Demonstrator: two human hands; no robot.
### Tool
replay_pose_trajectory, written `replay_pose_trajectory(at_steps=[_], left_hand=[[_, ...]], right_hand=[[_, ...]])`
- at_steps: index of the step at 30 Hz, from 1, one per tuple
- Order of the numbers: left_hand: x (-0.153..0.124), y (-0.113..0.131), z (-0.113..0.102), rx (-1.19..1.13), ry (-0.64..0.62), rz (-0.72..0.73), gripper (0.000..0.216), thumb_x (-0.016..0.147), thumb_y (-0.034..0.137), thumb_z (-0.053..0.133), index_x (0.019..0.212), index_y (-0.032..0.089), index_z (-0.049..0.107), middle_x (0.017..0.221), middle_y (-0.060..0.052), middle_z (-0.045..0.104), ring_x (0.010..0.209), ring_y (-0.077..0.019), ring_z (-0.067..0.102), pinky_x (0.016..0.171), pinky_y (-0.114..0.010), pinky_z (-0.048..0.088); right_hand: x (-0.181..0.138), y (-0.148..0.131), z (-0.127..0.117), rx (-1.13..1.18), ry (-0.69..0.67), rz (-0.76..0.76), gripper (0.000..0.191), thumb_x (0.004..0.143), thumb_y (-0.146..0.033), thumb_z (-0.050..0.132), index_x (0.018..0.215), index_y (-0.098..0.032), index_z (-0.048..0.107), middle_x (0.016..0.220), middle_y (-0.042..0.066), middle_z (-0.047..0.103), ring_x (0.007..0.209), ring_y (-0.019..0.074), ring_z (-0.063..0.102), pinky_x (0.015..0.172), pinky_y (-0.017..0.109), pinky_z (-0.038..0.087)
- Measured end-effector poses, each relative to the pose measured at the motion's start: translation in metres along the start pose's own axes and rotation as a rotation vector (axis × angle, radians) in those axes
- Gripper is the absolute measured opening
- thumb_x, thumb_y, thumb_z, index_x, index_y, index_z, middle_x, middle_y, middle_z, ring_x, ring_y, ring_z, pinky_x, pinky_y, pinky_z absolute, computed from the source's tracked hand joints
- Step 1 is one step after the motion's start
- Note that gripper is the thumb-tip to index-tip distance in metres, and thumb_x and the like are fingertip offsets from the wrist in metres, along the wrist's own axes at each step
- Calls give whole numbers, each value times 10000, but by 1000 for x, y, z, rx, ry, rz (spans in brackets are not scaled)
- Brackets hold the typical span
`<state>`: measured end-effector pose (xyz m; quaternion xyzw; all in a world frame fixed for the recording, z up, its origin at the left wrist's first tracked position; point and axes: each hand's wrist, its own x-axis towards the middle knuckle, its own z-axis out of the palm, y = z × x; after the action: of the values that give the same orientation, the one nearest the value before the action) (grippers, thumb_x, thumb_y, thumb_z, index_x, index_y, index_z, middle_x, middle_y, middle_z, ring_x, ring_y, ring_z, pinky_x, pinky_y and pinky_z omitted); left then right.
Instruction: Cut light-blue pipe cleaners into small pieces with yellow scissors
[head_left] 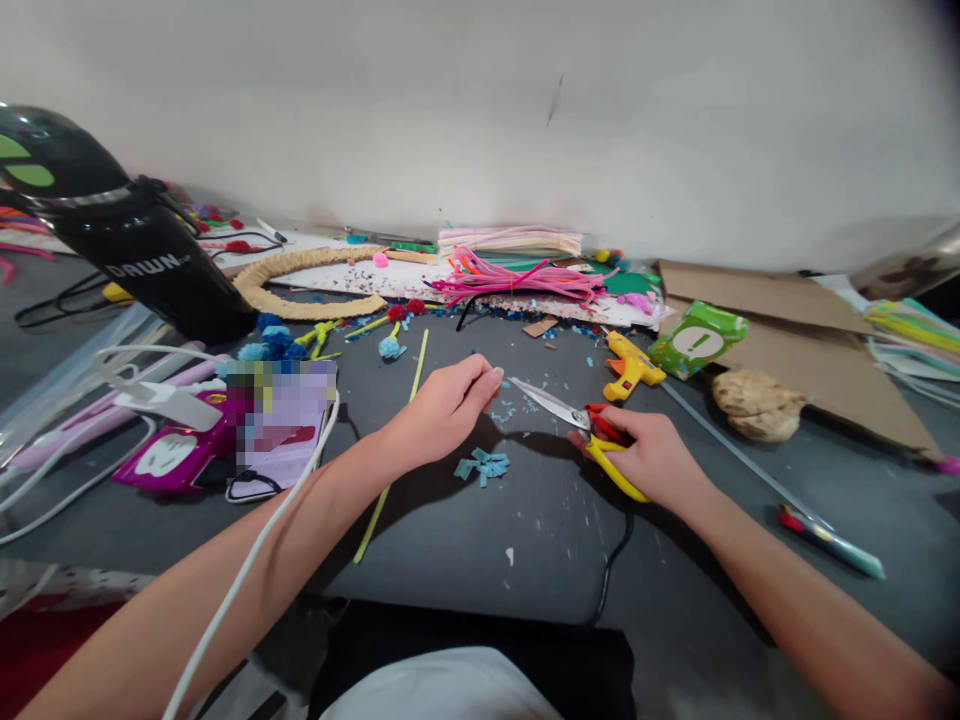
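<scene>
My right hand [649, 455] grips a pair of scissors [551, 403] by the red and yellow handles, and the blades point left. Just beyond the tips, my left hand [450, 405] is closed in a pinch; a light-blue speck shows near its fingertips, but what it holds is too small to make out. Below the hands lies a small heap of light-blue cut pieces [482, 466] on the dark grey table [480, 560]. Finer blue scraps are scattered under the blades. A yellow-green pipe cleaner [373, 522] runs beneath my left forearm.
At left stand a black bottle [169, 265], a phone [289, 425] and white cables. Pink pipe cleaners [525, 278] and a wrapped ring [281, 285] lie at the back. A yellow glue gun [630, 368], a green packet [697, 340] and cardboard [817, 370] are at right.
</scene>
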<state>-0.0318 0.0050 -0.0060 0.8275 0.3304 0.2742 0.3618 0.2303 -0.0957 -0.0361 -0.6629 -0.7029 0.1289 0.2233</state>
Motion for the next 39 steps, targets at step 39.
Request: replay_pose_trajectory(at_steps=[39], left_hand=[[0,2,2,-22,3,-2,382,1021,386,331,722,180,450,656,27,470,618,-107,450,609,-258,353]], right_hand=[[0,-4,0,-14,16,-24,366,795,-424,631,626,-200,395,578,-49,403,564,98,313,523,229,304]])
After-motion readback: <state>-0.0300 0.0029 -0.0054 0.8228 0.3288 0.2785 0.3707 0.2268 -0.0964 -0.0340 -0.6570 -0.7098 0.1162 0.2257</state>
